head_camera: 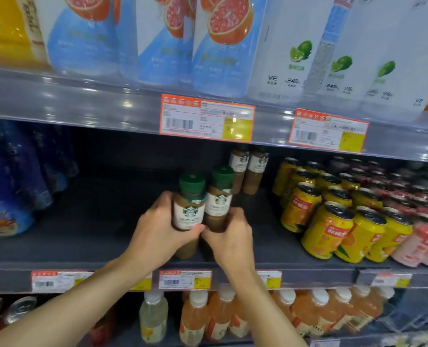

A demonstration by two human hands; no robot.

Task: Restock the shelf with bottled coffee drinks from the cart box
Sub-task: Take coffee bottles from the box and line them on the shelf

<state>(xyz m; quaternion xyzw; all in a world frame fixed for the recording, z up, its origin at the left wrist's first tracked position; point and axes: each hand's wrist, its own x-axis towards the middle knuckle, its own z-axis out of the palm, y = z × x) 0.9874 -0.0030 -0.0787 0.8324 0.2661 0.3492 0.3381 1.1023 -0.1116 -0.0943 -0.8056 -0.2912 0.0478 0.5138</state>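
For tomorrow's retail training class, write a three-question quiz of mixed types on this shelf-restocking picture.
1. True or false: each hand holds one coffee bottle.
2. How many coffee bottles already stand at the back of the shelf?
3. What stands right of the coffee space? A) yellow cans B) milk cartons C) bread

Key
1. True: left hand grips the left bottle, right hand the right bottle.
2. Two back bottles.
3. A, the yellow cans.

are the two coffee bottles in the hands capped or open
Capped: dark green screw caps sit on both brown coffee bottles, the left one and the right one.
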